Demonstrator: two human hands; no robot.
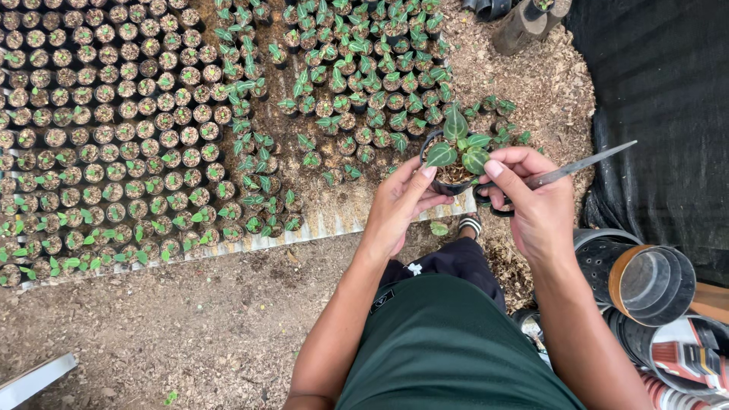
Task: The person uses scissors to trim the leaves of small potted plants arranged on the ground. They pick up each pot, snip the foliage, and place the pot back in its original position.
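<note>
At nine o'clock stand rows of small seedling pots point(137, 137). At centre the left hand point(399, 205) pinches the rim of a black potted plant point(453, 156), held over the ground. At three o'clock the right hand point(535, 201) clasps scissors point(566, 168) and steadies the pot. The blades lie close to the leaves; a slip could nick them or tip the pot.

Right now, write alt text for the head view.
Two hands hold a small black pot with a green-leaved seedling: left hand grips the pot, right hand holds scissors. Rows of small potted seedlings cover the ground beyond.
</note>
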